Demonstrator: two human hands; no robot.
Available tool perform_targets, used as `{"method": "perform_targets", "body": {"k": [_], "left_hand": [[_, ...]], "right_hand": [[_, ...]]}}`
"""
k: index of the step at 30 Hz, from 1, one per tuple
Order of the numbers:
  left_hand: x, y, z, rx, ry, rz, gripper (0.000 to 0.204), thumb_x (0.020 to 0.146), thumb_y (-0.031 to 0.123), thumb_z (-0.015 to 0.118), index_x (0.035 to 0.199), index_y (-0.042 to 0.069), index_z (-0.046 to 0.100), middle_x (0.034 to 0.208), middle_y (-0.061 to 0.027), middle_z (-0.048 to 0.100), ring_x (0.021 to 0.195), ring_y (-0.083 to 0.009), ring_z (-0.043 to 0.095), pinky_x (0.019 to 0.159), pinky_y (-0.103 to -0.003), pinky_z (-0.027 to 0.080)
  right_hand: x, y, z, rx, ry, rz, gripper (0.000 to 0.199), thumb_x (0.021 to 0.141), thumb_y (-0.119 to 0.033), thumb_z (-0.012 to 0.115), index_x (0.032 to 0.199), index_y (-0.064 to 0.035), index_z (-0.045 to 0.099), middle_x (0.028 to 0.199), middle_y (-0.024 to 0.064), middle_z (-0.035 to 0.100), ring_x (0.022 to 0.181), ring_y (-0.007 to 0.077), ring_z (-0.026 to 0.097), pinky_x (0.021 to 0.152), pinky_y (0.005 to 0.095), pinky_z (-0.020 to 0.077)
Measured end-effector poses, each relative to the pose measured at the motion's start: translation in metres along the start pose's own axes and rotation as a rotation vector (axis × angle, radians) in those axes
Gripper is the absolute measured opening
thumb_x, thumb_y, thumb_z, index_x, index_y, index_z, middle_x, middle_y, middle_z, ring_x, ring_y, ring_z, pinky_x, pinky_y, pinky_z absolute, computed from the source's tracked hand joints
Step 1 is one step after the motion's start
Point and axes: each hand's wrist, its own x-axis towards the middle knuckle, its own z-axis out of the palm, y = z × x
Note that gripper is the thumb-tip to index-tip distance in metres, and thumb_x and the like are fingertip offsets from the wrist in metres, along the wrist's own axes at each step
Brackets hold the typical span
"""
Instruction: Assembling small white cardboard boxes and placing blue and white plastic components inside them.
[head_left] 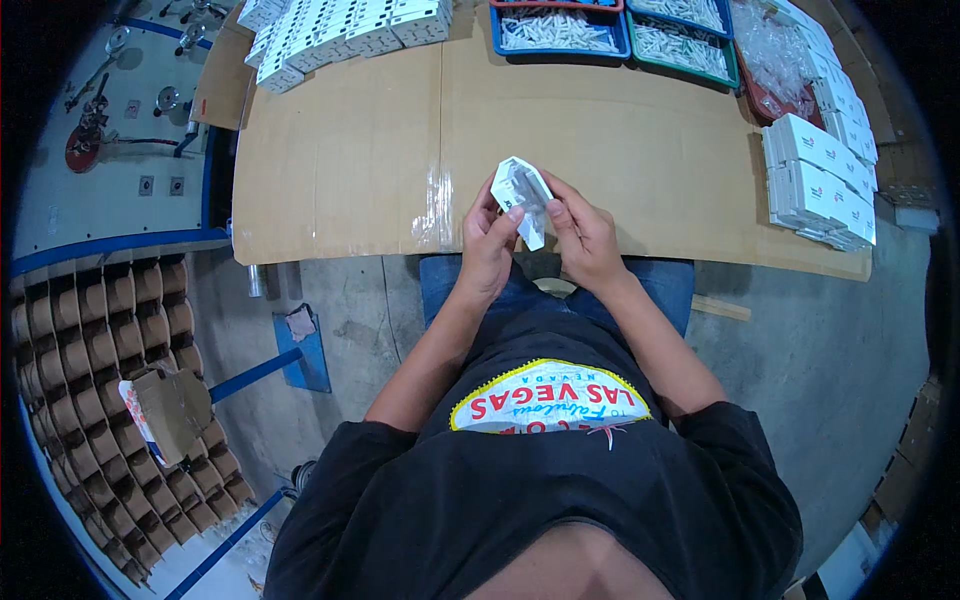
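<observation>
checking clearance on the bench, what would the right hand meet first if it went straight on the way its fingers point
The right hand points up and left at the small white box that both hands hold, so it meets that first. Beyond lies the bare cardboard tabletop; depth is unclear.

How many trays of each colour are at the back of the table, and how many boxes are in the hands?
Blue tray: 1
Green tray: 1
Red tray: 1
Small white box held in the left hand and right hand: 1
Total: 4
</observation>
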Motion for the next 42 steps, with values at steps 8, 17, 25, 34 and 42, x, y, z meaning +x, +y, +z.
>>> {"method": "perform_targets", "body": {"k": [8,17,25,34,42], "left_hand": [[0.01,-0.002,0.003,-0.075,0.106,-0.094,0.053,0.102,0.038,0.046,0.14,0.001,0.049,0.136,-0.0125,0.062,0.127,-0.0296,0.06,0.107,-0.046,0.048],[0.062,-0.03,-0.046,0.592,0.361,0.001,0.051,0.107,0.037,0.037,0.132,-0.005,0.054,0.107,-0.0147,0.072,0.089,-0.0267,0.071,0.079,-0.039,0.055],[0.069,-0.013,-0.025,1.232,0.261,0.165,0.077,0.09,0.028,0.075,0.151,-0.002,0.038,0.125,-0.0227,0.062,0.112,-0.0348,0.062,0.098,-0.044,0.048],[0.057,-0.027,-0.032,1.563,0.143,0.465,0.111,0.069,0.046,0.089,0.152,-0.004,0.036,0.15,-0.0216,0.046,0.142,-0.0347,0.04,0.117,-0.053,0.027],[0.075,-0.031,-0.031,1.591,0.124,0.521,0.112,0.07,0.053,0.088,0.152,-0.004,0.037,0.151,-0.0212,0.047,0.146,-0.0344,0.039,0.12,-0.055,0.024]], "right_hand": [[0.002,0.026,0.001,0.069,0.104,0.177,0.035,0.109,-0.022,0.052,0.132,0.0028,0.062,0.103,0.0127,0.073,0.089,0.0151,0.067,0.082,0.03,0.0536],[0.014,0.084,-0.028,0.009,0.478,0.389,0.036,0.111,-0.023,0.046,0.12,0.0044,0.066,0.096,0.0084,0.071,0.089,0.0124,0.064,0.082,0.0296,0.0512],[0.02,0.108,-0.041,-0.158,0.562,0.346,0.034,0.109,-0.021,0.046,0.125,0.0022,0.065,0.106,0.0154,0.072,0.1,0.0236,0.069,0.092,0.0355,0.052],[0.008,0.101,-0.055,-0.648,0.321,0.303,0.059,0.093,-0.026,0.072,0.143,-0.0021,0.055,0.154,0.0207,0.044,0.141,0.0385,0.044,0.115,0.0468,0.0372],[0.01,0.12,-0.056,-0.858,0.184,0.261,0.069,0.088,-0.038,0.077,0.144,-0.004,0.056,0.16,0.0192,0.039,0.152,0.0405,0.028,0.122,0.0615,0.0196]]}}
